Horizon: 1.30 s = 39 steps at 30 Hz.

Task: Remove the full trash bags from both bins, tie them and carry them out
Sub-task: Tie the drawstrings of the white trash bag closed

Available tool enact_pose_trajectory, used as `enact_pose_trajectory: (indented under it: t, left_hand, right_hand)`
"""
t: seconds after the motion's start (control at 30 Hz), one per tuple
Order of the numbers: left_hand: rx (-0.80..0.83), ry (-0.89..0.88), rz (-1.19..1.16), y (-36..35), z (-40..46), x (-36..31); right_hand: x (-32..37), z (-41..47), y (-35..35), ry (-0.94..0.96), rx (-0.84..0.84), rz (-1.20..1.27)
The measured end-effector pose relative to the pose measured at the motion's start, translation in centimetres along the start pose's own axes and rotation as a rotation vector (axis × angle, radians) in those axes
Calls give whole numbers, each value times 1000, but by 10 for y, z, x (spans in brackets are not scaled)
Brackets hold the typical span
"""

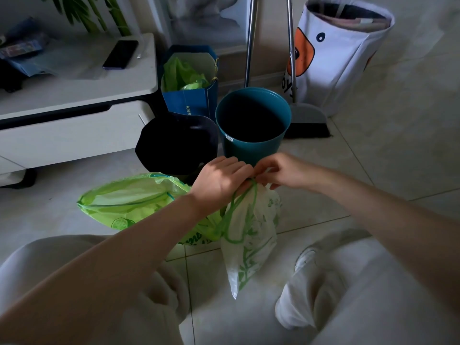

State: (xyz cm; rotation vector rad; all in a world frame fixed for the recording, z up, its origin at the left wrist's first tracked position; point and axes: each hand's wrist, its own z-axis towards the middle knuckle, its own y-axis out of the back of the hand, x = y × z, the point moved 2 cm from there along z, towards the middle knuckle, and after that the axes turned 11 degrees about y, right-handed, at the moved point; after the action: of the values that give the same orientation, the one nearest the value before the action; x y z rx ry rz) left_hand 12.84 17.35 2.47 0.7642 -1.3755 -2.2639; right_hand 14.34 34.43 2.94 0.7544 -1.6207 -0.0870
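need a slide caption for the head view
Both hands, left and right, tie the white bag's green drawstring above the floor, beside a green bag and an empty teal bin.

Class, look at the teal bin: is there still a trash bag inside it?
No. The teal bin stands bare and dark inside, with no liner over its rim.

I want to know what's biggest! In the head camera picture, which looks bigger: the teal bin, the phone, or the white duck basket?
1. White duck basket, though it sits farther back, so it is likely bigger still.
2. Teal bin, not much smaller in the picture.
3. Phone, clearly the smallest.
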Motion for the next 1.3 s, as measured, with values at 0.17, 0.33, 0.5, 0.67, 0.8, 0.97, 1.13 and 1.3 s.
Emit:
enact_pose_trajectory:
  t: [0.17, 0.33, 0.5, 0.67, 0.8, 0.97, 1.13, 1.3]
  left_hand:
    - [61, 130, -148, 2, 0, 2]
    - [85, 187, -185, 1, -2, 2]
    - [106, 201, -167, -7, -4, 9]
    - [109, 223, -156, -12, 0, 14]
    - [97, 217, -199, -10, 1, 16]
    - [93, 280, -331, -8, 3, 18]
    - [100, 445, -515, -5, 4, 18]
    - [149, 814, -736, -6, 7, 27]
  right_hand:
    - [-2, 3, 0, -43, -7, 48]
    - [-3, 3, 1, -81, 59, 79]
    - [1, 2, -1, -103, 121, 28]
    - [2, 8, 3, -99, 38, -66]
    - [9, 5, 10, -31, 50, -88]
    - [12, 4, 32, 57, -137, 181]
    - [11, -2, 31, 14, -134, 522]
    - [6, -6, 49, 16, -199, 709]
